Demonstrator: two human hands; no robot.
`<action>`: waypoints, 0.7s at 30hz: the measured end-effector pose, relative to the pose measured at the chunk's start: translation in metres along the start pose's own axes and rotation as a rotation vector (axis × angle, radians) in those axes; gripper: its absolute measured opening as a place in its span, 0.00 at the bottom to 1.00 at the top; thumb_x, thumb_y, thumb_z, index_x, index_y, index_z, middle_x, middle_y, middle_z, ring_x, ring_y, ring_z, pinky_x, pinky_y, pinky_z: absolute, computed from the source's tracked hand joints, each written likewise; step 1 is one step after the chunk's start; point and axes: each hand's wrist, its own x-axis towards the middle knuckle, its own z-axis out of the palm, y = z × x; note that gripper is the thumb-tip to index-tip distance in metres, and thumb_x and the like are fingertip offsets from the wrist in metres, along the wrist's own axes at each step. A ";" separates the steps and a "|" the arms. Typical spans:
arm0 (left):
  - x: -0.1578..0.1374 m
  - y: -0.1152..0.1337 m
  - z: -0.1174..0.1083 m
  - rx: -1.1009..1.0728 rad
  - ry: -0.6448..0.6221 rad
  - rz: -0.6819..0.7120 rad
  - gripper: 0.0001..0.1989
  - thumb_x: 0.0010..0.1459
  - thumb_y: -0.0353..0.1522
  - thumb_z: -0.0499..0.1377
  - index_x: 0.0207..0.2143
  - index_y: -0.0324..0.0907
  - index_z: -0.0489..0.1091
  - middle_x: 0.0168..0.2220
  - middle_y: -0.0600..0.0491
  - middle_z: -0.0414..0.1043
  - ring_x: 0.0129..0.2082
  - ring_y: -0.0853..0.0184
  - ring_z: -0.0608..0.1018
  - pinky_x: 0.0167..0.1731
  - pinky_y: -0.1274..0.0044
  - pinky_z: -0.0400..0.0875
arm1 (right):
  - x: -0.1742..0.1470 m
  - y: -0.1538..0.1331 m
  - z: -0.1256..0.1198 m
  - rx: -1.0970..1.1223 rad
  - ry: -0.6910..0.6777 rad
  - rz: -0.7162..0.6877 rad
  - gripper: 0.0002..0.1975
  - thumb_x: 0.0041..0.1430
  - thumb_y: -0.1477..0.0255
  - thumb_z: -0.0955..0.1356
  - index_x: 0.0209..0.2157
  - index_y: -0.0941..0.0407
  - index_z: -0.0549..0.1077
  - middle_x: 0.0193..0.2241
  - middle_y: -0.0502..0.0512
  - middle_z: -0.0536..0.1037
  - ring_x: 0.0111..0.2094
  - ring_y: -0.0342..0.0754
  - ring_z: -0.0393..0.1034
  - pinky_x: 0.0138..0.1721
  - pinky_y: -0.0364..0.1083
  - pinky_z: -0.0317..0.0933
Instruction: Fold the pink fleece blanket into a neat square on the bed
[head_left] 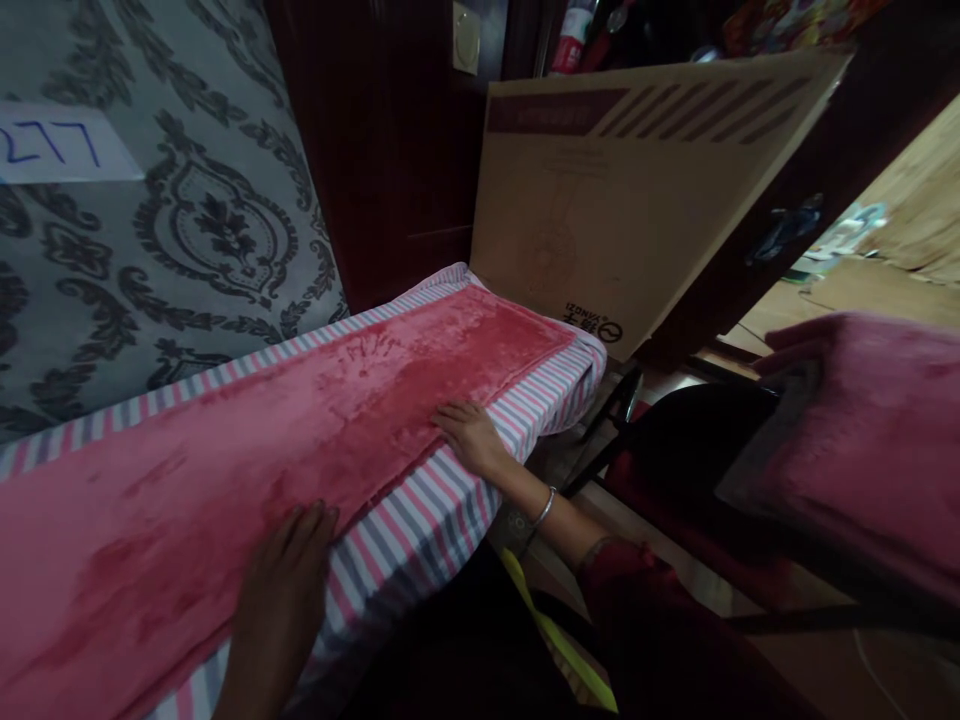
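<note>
A long pink plush fabric piece point(247, 450) lies spread along a narrow board or table covered with a striped cloth point(405, 520). My left hand point(289, 580) rests on the near edge of the plush, fingers stretched over it and holding nothing. Farther along that same edge, my right hand point(472, 435) lies flat with its fingers reaching onto the pile. Darker brushed patches mark the plush surface near both hands. A silver bangle circles my right wrist.
Behind the far end stands a large cardboard box point(600, 200), beside a dark wooden door point(375, 150). At right, more pink plush pieces point(877, 440) are draped over a black chair point(697, 450). Patterned wallpaper point(217, 220) runs along the left. A yellow strip point(555, 640) hangs below my right arm.
</note>
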 end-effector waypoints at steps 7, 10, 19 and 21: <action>0.007 0.005 -0.006 -0.027 0.088 0.018 0.22 0.64 0.28 0.46 0.52 0.39 0.76 0.52 0.42 0.78 0.55 0.51 0.75 0.55 0.59 0.69 | 0.013 0.053 -0.023 -0.127 0.076 0.255 0.25 0.65 0.78 0.64 0.63 0.58 0.69 0.63 0.64 0.70 0.66 0.60 0.59 0.67 0.64 0.45; 0.006 0.002 -0.004 -0.004 0.104 0.037 0.21 0.64 0.28 0.47 0.51 0.38 0.77 0.50 0.41 0.79 0.53 0.50 0.75 0.54 0.59 0.70 | 0.020 0.083 -0.033 -0.172 0.089 0.343 0.25 0.66 0.79 0.61 0.63 0.57 0.70 0.63 0.63 0.70 0.66 0.61 0.58 0.65 0.63 0.49; 0.002 -0.012 0.004 -0.029 0.153 0.098 0.22 0.60 0.27 0.49 0.52 0.44 0.76 0.50 0.46 0.79 0.51 0.54 0.77 0.51 0.63 0.70 | 0.019 0.127 -0.043 -0.135 0.102 0.318 0.26 0.62 0.86 0.60 0.56 0.56 0.77 0.56 0.58 0.77 0.58 0.49 0.70 0.66 0.50 0.53; 0.001 -0.015 0.006 -0.044 0.166 0.109 0.23 0.59 0.26 0.50 0.53 0.45 0.75 0.50 0.47 0.80 0.51 0.54 0.77 0.52 0.63 0.70 | 0.017 0.130 -0.042 -0.140 0.087 0.311 0.26 0.60 0.87 0.60 0.54 0.57 0.78 0.55 0.59 0.78 0.57 0.49 0.72 0.67 0.49 0.53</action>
